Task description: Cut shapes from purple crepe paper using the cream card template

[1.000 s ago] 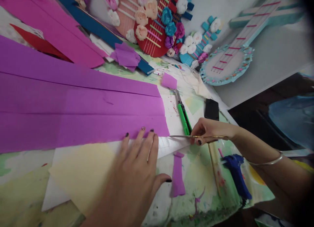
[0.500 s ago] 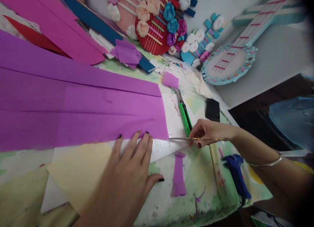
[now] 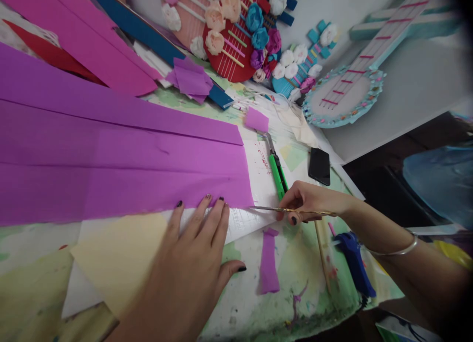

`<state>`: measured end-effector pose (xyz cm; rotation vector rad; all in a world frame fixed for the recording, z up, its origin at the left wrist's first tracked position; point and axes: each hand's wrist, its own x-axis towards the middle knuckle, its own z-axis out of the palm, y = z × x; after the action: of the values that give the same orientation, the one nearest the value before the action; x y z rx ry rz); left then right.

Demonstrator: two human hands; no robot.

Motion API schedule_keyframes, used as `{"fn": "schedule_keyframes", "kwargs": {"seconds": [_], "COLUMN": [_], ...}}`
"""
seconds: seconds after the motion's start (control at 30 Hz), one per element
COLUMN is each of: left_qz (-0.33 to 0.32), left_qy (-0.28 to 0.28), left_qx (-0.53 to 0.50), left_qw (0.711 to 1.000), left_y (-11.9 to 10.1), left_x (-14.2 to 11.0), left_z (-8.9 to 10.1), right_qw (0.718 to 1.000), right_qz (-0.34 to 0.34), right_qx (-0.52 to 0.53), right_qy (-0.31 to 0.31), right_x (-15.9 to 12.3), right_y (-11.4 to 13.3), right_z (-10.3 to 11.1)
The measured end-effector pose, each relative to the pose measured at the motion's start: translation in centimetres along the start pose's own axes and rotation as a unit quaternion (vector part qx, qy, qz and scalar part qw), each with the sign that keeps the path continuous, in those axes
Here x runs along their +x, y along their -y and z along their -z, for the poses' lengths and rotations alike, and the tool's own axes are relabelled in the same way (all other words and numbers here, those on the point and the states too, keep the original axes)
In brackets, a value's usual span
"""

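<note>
A long folded sheet of purple crepe paper [image 3: 166,159] stretches in from the left, over a white sheet [image 3: 258,157]. My left hand [image 3: 199,253] lies flat with fingers spread, its fingertips on the paper's near edge. My right hand [image 3: 306,201] is closed on a pair of thin scissors [image 3: 268,209], seen edge-on. The scissors' tip is at the paper's lower right corner; whether the blades are parted I cannot tell. Just beyond my right hand lies a green utility knife [image 3: 277,174]. A small purple strip [image 3: 269,263] rests nearer to me.
A blue glue gun [image 3: 354,263] and a wooden stick [image 3: 323,253] are at the right, with a black phone [image 3: 320,165] behind. Cream paper [image 3: 121,258] lies by my left wrist. Purple squares [image 3: 190,81] and decorated paper guitars [image 3: 232,51] stand at the back.
My right hand and the scissors have shifted slightly left, so the tip reaches the paper's corner. More of the phone shows. My left hand stays nearly in place.
</note>
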<state>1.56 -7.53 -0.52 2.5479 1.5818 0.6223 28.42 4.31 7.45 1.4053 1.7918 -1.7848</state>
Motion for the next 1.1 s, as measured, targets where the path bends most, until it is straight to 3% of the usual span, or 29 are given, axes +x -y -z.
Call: {"fn": "schedule_keyframes", "kwargs": {"seconds": [0.47,1.1], "left_qz": [0.002,-0.003], "left_qy": [0.002,-0.007], "left_qx": [-0.014,-0.017], "left_qw": [1.000,1.000], "left_y": [0.3,0.2], "left_x": [0.0,0.1], "left_z": [0.1,0.0], "right_qw": [0.999,0.997], "right_qz": [-0.013,-0.004], "right_qx": [-0.030,-0.021], "right_qy": [0.034,0.077], "right_x": [0.7,1.5], "right_y": [0.5,1.4], "right_z": [1.7,2.3]}}
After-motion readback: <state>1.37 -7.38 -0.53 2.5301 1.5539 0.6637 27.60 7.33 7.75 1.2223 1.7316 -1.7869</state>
